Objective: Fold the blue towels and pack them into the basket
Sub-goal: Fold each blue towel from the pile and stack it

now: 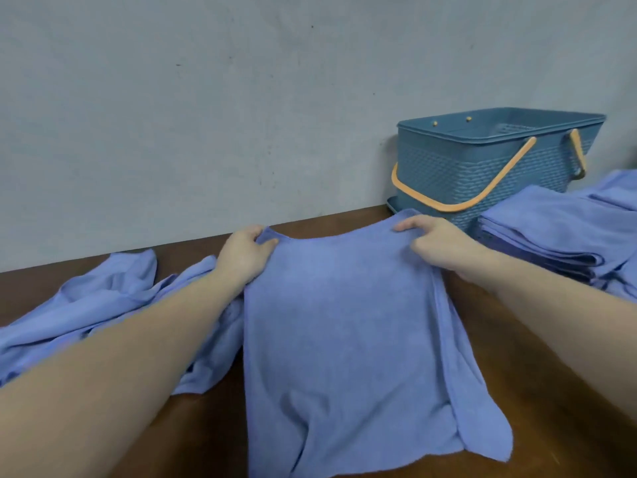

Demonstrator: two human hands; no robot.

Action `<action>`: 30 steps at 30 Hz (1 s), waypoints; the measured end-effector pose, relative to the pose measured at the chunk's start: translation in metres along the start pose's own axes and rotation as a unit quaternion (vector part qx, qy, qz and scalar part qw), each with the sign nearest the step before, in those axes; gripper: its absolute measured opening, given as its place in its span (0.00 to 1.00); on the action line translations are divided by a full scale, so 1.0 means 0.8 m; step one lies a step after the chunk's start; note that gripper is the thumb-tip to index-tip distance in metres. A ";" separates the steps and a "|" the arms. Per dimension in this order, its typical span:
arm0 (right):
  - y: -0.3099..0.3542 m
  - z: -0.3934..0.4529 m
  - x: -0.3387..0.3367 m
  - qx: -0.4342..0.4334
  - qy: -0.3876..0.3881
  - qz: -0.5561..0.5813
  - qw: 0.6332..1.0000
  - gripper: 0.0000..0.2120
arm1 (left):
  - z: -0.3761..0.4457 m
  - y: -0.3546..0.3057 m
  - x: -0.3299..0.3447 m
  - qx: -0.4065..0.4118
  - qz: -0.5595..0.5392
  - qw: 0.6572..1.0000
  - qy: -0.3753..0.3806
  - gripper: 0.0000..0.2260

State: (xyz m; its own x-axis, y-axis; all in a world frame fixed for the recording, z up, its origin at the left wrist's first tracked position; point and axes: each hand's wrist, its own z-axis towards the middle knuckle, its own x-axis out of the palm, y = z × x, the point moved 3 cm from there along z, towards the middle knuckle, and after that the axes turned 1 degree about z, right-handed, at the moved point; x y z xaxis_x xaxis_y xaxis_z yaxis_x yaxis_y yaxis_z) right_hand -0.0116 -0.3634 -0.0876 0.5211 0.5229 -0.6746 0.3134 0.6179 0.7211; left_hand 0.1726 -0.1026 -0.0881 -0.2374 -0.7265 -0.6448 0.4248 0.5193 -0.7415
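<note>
Towel (344, 339) lies spread on the table (537, 339), far edge gripped at both corners, near edge hanging loose toward the person with a second layer showing along its right side, so it appears already doubled once. Left hand (243, 255) pinches the far-left corner, thumb on top and fingers curled under the cloth; right hand (437, 244) pinches the far-right corner the same way, fingertips pressing the hem. Between the two grips the edge sags slightly rather than running taut. Below the grips the cloth is smooth in the middle, puckered near the lower edge, and its lower right corner splays out unevenly. Left of the left grip, under the forearm, sits a loose heap (86, 305) of unfolded towels, touching the held one. Right of the right grip is a stack (558, 232) of folded towels, and just beyond it the basket (482, 160), orange handles down, against the wall; no towels are visible inside it. Judgement: fold is midway, packing not begun. Risks: layers shifting if the corners are drawn unevenly, giving a skewed fold; left forearm dragging the heap along; right wrist brushing the stack and toppling its upper layers.
</note>
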 end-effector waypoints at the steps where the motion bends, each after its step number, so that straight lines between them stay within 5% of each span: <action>1: -0.009 0.000 0.005 -0.007 0.006 -0.020 1.000 0.25 | 0.003 0.005 0.006 0.005 0.020 1.000 0.009 0.09; 8: -0.053 -0.013 0.014 -0.036 -0.025 -0.087 0.995 0.21 | 0.007 0.021 0.022 0.005 0.063 0.998 0.022 0.08; 12: -0.062 -0.028 0.010 -0.039 -0.047 -0.019 0.998 0.21 | -0.010 0.014 0.016 0.005 0.070 0.997 0.036 0.36; 15: -0.062 -0.053 0.010 -0.045 -0.049 0.009 0.998 0.20 | -0.031 0.016 0.012 0.011 0.083 0.996 0.041 0.45; 30: -0.042 -0.145 0.014 -0.043 -0.030 -0.026 0.998 0.18 | -0.019 0.007 0.024 0.002 0.108 0.993 0.043 0.47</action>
State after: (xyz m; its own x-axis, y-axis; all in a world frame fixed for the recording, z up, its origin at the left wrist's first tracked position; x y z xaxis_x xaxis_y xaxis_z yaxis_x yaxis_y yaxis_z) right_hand -0.1081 -0.3099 -0.1377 0.5524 0.4544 -0.6989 0.2741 0.6927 0.6671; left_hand 0.1569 -0.1066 -0.1076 -0.2136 -0.5566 -0.8029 0.4779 0.6573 -0.5828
